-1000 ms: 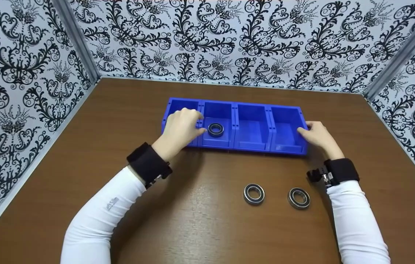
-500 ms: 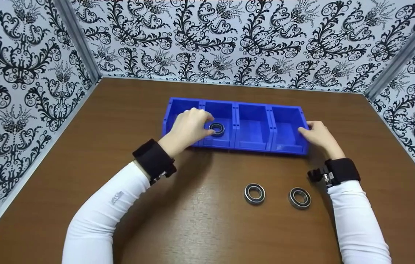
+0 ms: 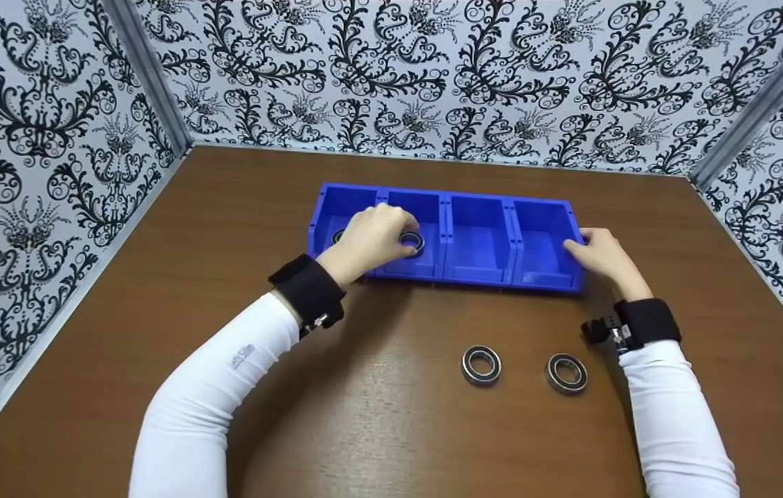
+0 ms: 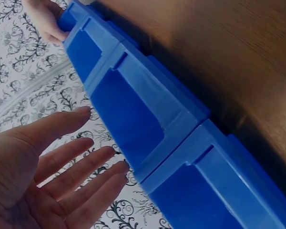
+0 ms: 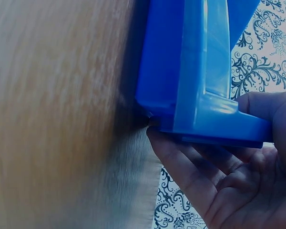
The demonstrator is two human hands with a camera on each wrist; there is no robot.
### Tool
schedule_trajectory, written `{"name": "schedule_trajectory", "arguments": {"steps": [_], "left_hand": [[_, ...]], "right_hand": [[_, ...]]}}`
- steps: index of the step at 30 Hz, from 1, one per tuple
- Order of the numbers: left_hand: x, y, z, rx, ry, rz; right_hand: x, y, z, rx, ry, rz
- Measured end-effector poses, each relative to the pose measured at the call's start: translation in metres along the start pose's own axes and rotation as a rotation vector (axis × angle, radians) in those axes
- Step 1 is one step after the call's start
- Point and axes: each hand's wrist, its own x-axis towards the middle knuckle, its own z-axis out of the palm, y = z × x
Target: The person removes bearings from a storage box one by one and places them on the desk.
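Note:
My left hand (image 3: 376, 237) hovers over the two left compartments of the blue bin (image 3: 478, 274), thumb and fingers apart around the near side of a bearing (image 3: 419, 238) in the second compartment. In the left wrist view the fingers of that hand (image 4: 71, 171) are spread and hold nothing. Another bearing (image 3: 337, 236) shows partly in the leftmost compartment, the hand covering the rest. At the bin's right end my right hand (image 3: 602, 257) grips the end wall, thumb on top; the right wrist view shows its fingers (image 5: 190, 176) beneath the blue edge.
Two bearings lie on the brown table (image 3: 378, 429) in front of the bin, one nearer the middle (image 3: 481, 377) and one further right (image 3: 566, 387). Patterned walls (image 3: 391, 90) stand behind and at both sides.
My left hand has moved right from the leftmost compartment to the second one, uncovering part of the bearing in the leftmost. The right hand keeps its grip on the bin's end.

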Motion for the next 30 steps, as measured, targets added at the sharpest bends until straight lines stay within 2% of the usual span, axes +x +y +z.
{"name": "schedule_trajectory", "arguments": {"steps": [11,22,30], "left_hand": [[0.013,-0.002,0.007,-0.015,-0.031,-0.036],[0.023,0.001,0.014,0.039,-0.058,-0.016],[0.031,0.001,0.019,0.064,-0.097,-0.034]], "right_hand": [[0.001,0.002,-0.001,-0.005,-0.008,-0.002],[0.002,0.004,-0.001,0.023,-0.016,0.004],[0.000,0.002,0.000,0.006,-0.012,0.017]]}}
